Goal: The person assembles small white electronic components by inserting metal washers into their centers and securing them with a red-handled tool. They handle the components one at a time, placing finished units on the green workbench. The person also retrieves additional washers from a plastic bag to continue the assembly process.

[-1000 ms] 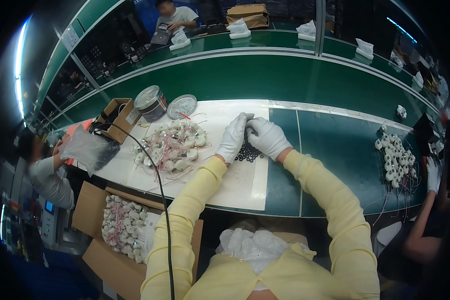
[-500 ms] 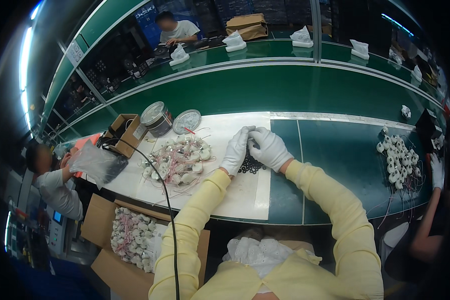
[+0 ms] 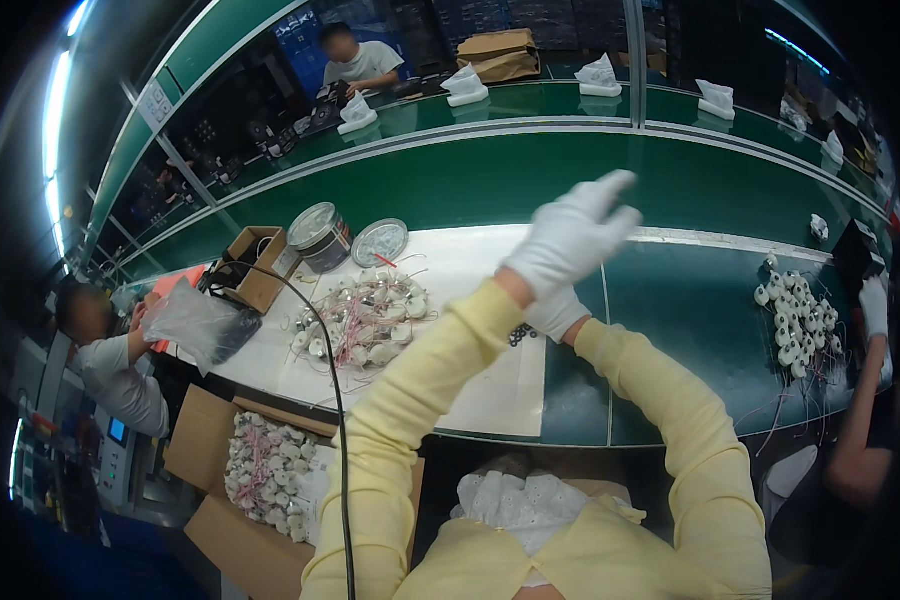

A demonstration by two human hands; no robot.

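My left hand [image 3: 575, 238], in a white glove, is raised over the far edge of the work table with its fingers stretched toward the upper right and the thumb apart. Nothing shows in it. Below it, my right hand [image 3: 558, 314], also gloved, stays low over the table and is partly covered by the left wrist. Its fingers are hidden. Beside the right hand, several small black rings [image 3: 520, 335] lie on a white sheet [image 3: 490, 400]. To the left spreads a pile of small round white parts with pink wires [image 3: 365, 318].
A metal can [image 3: 319, 238], its round lid [image 3: 380, 242] and a cardboard box [image 3: 257, 268] stand at the back left. A black cable [image 3: 336, 400] arcs past my left arm. More white parts [image 3: 798, 315] lie at right, near a co-worker's gloved hand [image 3: 873, 305].
My left hand has left the right hand and swung up and to the right, over the far table edge. The right hand has dropped slightly and is now partly covered.
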